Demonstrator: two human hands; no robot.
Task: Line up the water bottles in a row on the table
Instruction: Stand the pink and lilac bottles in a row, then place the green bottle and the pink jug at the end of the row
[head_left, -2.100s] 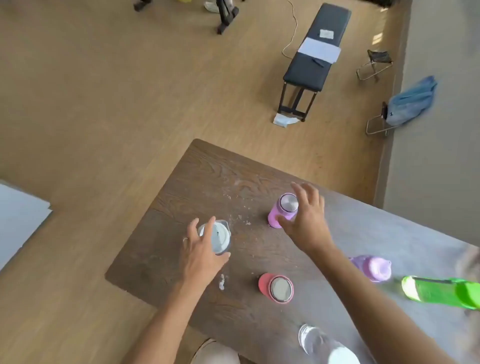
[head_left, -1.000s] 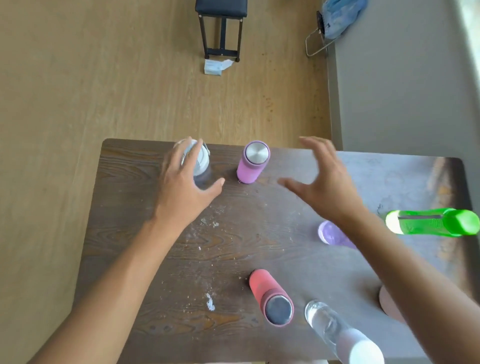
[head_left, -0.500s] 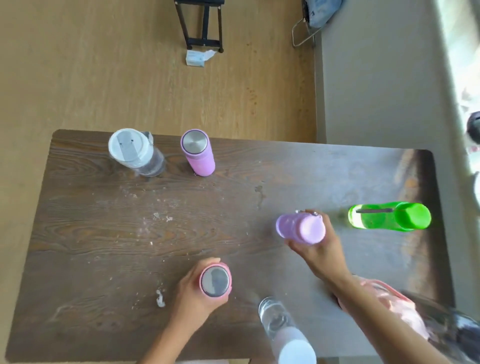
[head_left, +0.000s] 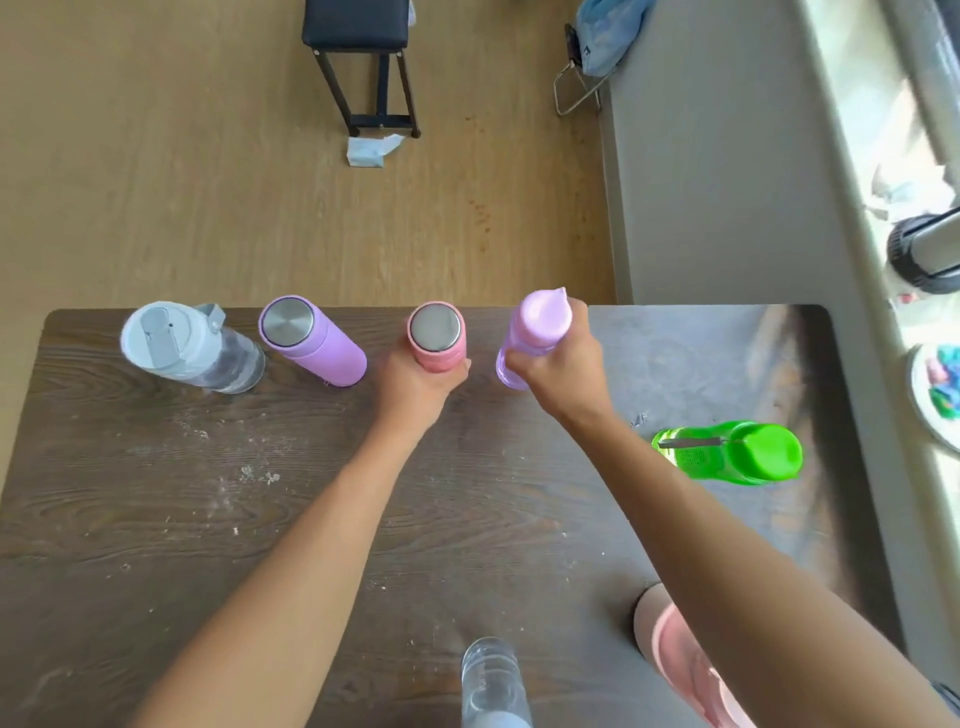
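Along the far edge of the dark wooden table (head_left: 156, 519) stand a clear bottle with a white lid (head_left: 187, 348) and a purple flask (head_left: 311, 340). To their right my left hand (head_left: 415, 384) grips a pink flask with a steel cap (head_left: 436, 338). Beside it my right hand (head_left: 561, 364) holds a lilac bottle (head_left: 537, 327) upright at the same edge. A green bottle (head_left: 727, 452) stands apart at the right. A clear bottle (head_left: 491, 686) and a pale pink bottle (head_left: 680, 660) stand near the front edge, the pink one partly behind my right arm.
Beyond the table lies a wooden floor with a black bench (head_left: 358, 57) and a crumpled paper (head_left: 371, 149). A grey wall (head_left: 727, 182) and a window sill with a dark round object (head_left: 924, 254) run along the right side.
Both hands carried their bottles from the near middle of the table to the far edge: the pink flask now sits right of the purple flask, the lilac bottle right of that.
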